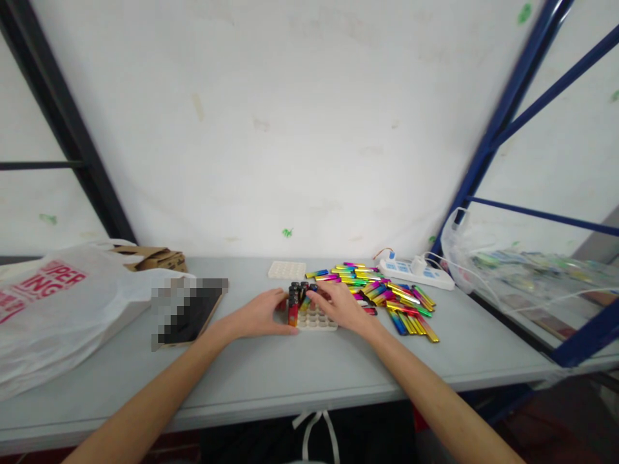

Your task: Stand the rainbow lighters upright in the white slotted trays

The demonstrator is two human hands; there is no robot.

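A white tray with rows of holes [316,321] lies in front of me on the table. Several shiny lighters with black tops [293,312] stand upright in its left part. My left hand [264,314] curves around the tray's left side, thumb at the near corner and fingers behind, steadying it. Over the tray's far middle, my right hand [341,306] pinches a tilted multicoloured lighter [305,301] by its upper part; the fingers partly hide it. To the right lies a loose pile of metallic coloured lighters [370,280].
A second white tray [287,270] lies near the wall. A power strip [416,273] with cables sits behind the pile. At left are a phone-like dark device [193,316], a white plastic bag [111,290] and cardboard [162,259]. Blue rack posts [493,138] border the right.
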